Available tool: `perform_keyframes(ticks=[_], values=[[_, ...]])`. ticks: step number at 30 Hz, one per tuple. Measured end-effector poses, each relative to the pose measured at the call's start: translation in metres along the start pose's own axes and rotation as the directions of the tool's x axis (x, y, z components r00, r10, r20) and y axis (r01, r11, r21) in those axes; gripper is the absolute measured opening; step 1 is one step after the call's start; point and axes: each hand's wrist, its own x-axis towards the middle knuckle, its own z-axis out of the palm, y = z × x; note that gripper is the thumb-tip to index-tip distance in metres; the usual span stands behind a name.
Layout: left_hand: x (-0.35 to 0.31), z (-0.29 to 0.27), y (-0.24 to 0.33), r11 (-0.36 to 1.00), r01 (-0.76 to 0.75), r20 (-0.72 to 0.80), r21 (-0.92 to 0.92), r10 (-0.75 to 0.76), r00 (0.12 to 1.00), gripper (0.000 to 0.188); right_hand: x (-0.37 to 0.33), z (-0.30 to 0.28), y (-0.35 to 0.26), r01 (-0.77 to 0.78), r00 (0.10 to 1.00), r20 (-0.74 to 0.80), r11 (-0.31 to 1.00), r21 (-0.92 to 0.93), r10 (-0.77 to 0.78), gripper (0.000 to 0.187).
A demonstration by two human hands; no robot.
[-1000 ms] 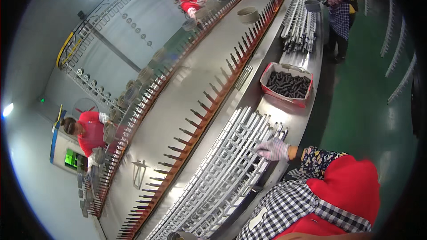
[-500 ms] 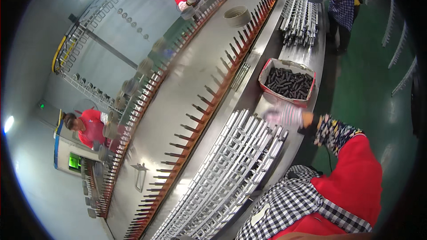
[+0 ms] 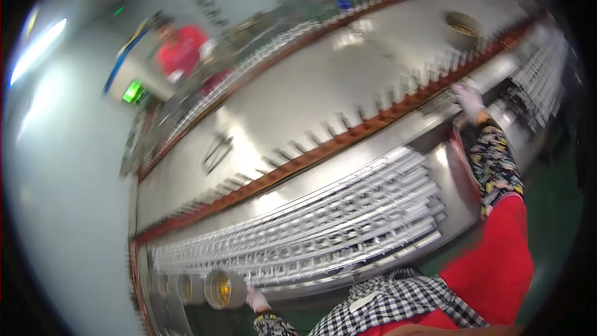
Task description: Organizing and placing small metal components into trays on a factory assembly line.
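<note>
My left hand (image 3: 257, 299), in a pale glove, is low in the view at the right side of a round grey-brown cup (image 3: 225, 290) with yellow pieces inside. Whether its fingers grip the cup cannot be made out. My right arm stretches far forward to the right. At its end my gloved right hand (image 3: 471, 102) is over the metal ledge beside the conveyor's brown rail, near some thin rods (image 3: 439, 105). Motion blur hides what its fingers hold. Between my hands lies a stack of long silver slotted racks (image 3: 311, 230).
A brown rail (image 3: 323, 148) with upright dark pins edges the metal conveyor (image 3: 280, 112). Another cup (image 3: 461, 30) stands at the far right. My right forearm partly hides a red-edged box (image 3: 459, 157). Across the conveyor a person in red (image 3: 181, 51) stands by more cups.
The view has turned and blurred. My right hand has gone from the racks' end beside the box to the ledge beyond it. My left hand and a row of cups have come into view.
</note>
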Motion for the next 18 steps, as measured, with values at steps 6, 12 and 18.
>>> perform_keyframes(ticks=[6,12,18], values=[[0.011,-0.187,-0.056,0.586,0.505,0.601,-0.634,-0.038,0.799,0.038,0.192,-0.022,0.114,0.1,0.964,-0.258,0.989,0.11,-0.069,0.052],[-0.019,-0.154,-0.046,0.481,0.492,0.475,-0.725,-0.167,0.864,0.046,0.148,0.03,0.061,-0.1,0.972,-0.201,0.987,0.123,0.124,0.039],[0.003,-0.13,-0.032,0.477,0.493,0.435,-0.727,-0.234,0.869,0.028,0.195,-0.061,-0.018,-0.038,0.94,-0.23,0.593,-0.805,-0.252,0.037]])
